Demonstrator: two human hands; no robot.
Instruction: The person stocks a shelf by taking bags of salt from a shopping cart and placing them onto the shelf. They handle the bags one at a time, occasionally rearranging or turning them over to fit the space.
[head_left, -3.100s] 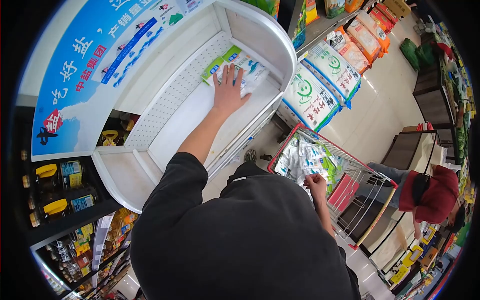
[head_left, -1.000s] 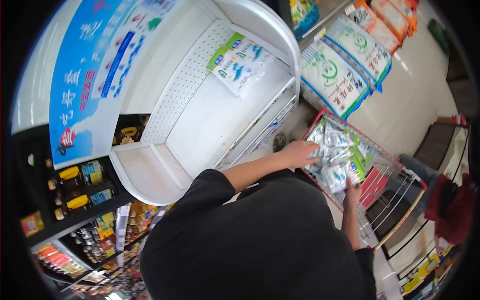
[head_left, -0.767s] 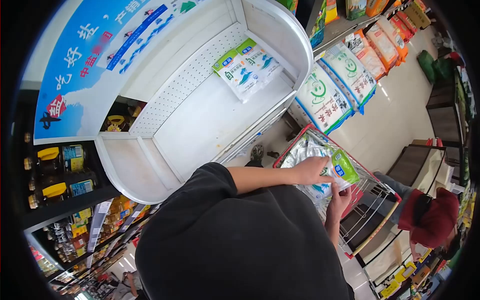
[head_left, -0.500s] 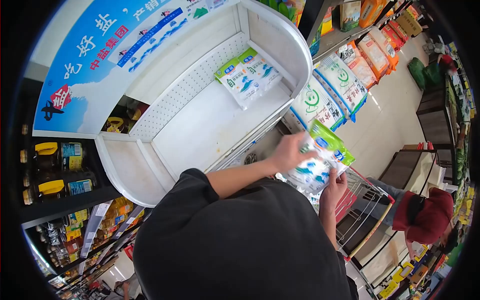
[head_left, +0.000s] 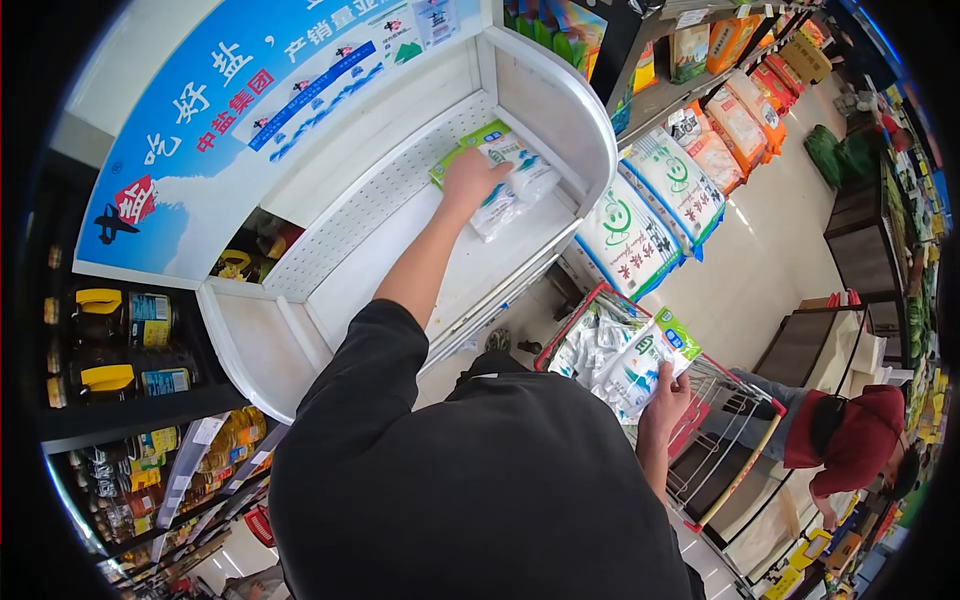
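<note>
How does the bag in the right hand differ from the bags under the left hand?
The held bag hangs over the cart, gripped at one edge by the right hand; the shelf bags lie on the shelf. The shelf bags are partly covered by the left hand; the held bag shows nearly whole. Both are white with green bands.

Reaching forward with the left arm fully stretched, forearm bare, left hand [head_left: 470,180] palm down and fingers curled; holding the right arm bent low at the side, right hand [head_left: 668,385] clenched in a grip.
</note>
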